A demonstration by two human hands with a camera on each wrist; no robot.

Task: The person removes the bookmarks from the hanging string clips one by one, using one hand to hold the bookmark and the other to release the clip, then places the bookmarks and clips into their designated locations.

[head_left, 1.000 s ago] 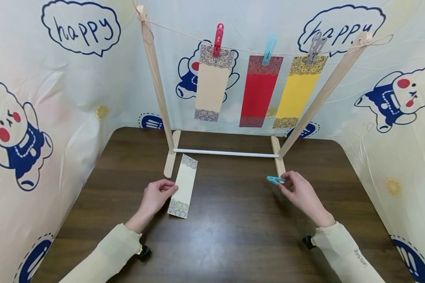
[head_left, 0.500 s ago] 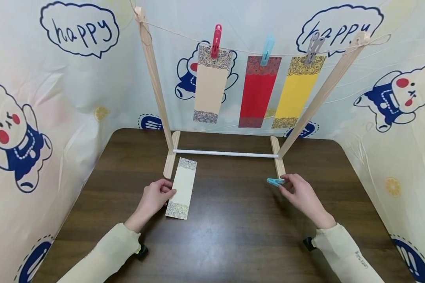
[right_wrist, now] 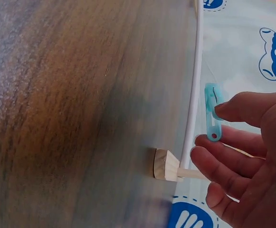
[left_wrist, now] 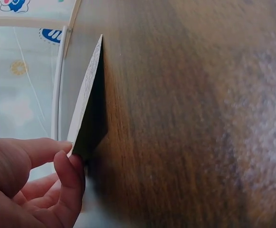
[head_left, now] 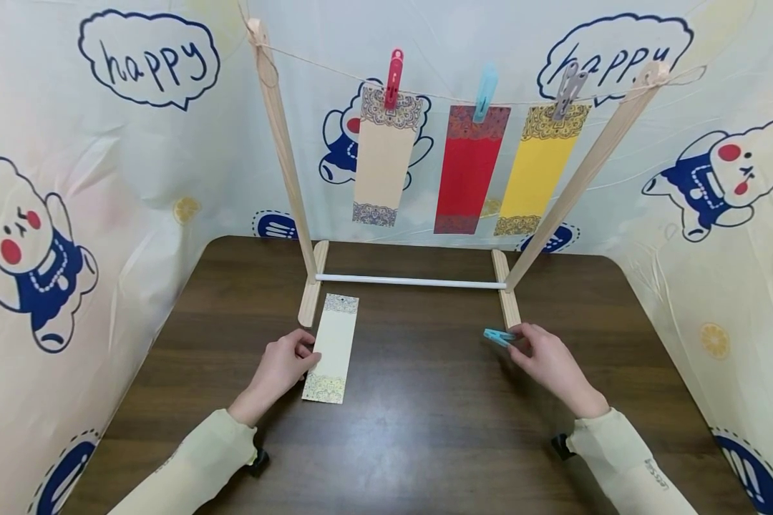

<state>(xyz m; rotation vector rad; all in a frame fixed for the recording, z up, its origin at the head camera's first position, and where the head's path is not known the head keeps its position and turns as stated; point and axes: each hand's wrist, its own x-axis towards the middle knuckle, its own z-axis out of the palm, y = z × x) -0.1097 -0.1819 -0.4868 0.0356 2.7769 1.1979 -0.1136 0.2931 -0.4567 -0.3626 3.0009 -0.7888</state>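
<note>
My left hand (head_left: 275,368) pinches a cream card (head_left: 333,343) by its left edge, thumb on the patterned-end face and fingers behind; the card tilts over the brown table (head_left: 412,429), its underside in shadow, with a lacy band at each end; it lies just in front of the white rod (head_left: 412,281) and beside the stand's left foot (head_left: 310,300); whether its far edge touches the table I cannot tell.

My right hand (head_left: 547,361) grasps a small blue clip (head_left: 496,336) at one end between thumb and fingertip, the clip pointing left; my other fingers curve loosely below it, near the front end of the right foot (head_left: 510,304).

Behind my hands a string (head_left: 322,65) runs between two wooden posts (head_left: 283,150); three cards hang from it: a beige card (head_left: 384,161) under a red clip (head_left: 394,79), a red card (head_left: 470,172) under a light blue clip (head_left: 485,93), and a yellow card (head_left: 540,168) under a grey clip (head_left: 570,91); printed cloth (head_left: 135,172) stands around the table.
</note>
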